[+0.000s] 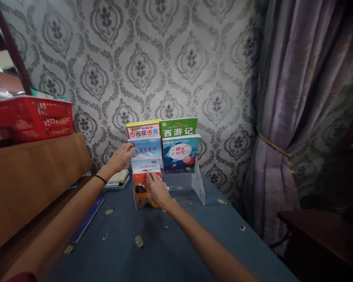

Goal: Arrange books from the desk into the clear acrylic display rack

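A clear acrylic stand [198,184] holds picture books in tiered rows on the table. My right hand [158,190] lies with stretched fingers against the cover of an orange book [140,190] in the lowest left tier. Behind that book rises one with a pale blue cover [138,164]. My left hand [122,156] reaches to the left edge of a blue fairy-tale book [148,148], its fingers extended; whether they touch it is hard to tell. Further back stands a picture book with a yellow top edge [143,131]. On the right are a green book [179,127] and a dark blue fish book [179,154].
Left of the stand lie a small stack of books [117,180] and a blue book [88,221]. A red plastic basket [32,117] sits on a wooden ledge [38,156]. Patterned wallpaper is behind; a tied curtain [282,137] and dark furniture [320,231] are right.
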`<state>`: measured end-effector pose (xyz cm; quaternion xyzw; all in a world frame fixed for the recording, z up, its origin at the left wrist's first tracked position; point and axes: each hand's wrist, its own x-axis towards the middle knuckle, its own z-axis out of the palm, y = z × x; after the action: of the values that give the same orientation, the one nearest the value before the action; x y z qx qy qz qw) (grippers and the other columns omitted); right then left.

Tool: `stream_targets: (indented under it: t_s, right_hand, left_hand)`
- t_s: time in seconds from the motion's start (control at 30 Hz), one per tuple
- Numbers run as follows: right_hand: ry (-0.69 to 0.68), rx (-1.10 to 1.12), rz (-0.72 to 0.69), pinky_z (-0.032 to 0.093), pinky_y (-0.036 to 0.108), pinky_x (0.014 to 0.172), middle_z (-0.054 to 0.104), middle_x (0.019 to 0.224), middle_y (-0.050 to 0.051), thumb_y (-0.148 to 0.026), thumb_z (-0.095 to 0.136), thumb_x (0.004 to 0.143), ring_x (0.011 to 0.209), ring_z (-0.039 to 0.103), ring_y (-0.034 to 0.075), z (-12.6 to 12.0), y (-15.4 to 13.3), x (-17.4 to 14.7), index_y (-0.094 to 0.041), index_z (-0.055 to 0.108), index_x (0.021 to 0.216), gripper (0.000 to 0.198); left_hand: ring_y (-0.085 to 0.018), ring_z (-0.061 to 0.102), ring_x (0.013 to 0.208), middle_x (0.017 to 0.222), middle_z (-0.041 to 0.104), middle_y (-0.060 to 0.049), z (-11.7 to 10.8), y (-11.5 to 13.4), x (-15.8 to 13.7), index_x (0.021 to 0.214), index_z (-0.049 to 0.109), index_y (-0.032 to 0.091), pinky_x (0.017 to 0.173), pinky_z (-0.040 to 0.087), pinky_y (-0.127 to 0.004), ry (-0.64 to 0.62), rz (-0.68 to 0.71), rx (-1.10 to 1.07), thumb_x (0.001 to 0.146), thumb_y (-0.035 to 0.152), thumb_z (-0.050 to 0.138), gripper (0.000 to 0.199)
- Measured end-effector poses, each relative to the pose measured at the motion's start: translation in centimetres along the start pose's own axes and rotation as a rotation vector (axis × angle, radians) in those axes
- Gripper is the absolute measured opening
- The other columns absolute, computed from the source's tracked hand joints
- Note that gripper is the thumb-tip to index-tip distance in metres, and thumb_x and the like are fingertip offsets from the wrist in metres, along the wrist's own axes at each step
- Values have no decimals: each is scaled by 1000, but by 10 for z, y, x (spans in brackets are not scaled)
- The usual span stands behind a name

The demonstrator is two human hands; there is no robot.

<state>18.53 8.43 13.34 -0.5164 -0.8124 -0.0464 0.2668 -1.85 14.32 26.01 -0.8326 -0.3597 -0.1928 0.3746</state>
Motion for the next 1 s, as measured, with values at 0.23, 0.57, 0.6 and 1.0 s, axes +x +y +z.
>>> stream_targets:
  t_s: [0.23,0.57,0.6,1.0]
  right_hand:
    - [0,-24,18,53,36,90,52,139,16,-17,42,98,125,51,27,1,-2,-4,-17,30,154,57]
    - [-13,-21,61,53,32,91,54,137,14,-16,41,98,125,52,24,3,-5,-6,-18,29,156,59]
    - [-14,-21,61,54,32,90,54,136,14,-16,40,98,125,53,24,3,-5,-6,-18,29,156,59]
    - [32,0,-24,57,33,84,53,132,15,-16,42,97,118,55,26,32,4,-13,-21,34,154,58]
  left_hand:
    - [-27,51,116,125,55,-14,11,19,-25,124,59,17,101,49,-44,51,-62,-124,86,0,41,45]
    - [-28,51,124,131,54,-16,65,80,-96,134,53,17,105,49,-50,158,-186,-222,88,0,40,51]
    - [-28,51,126,132,54,-17,70,84,-101,136,51,17,105,48,-52,162,-196,-226,88,0,40,53]
    - [-29,34,147,153,37,-20,91,117,-143,145,41,19,114,43,-54,94,-249,-341,84,-5,39,65]
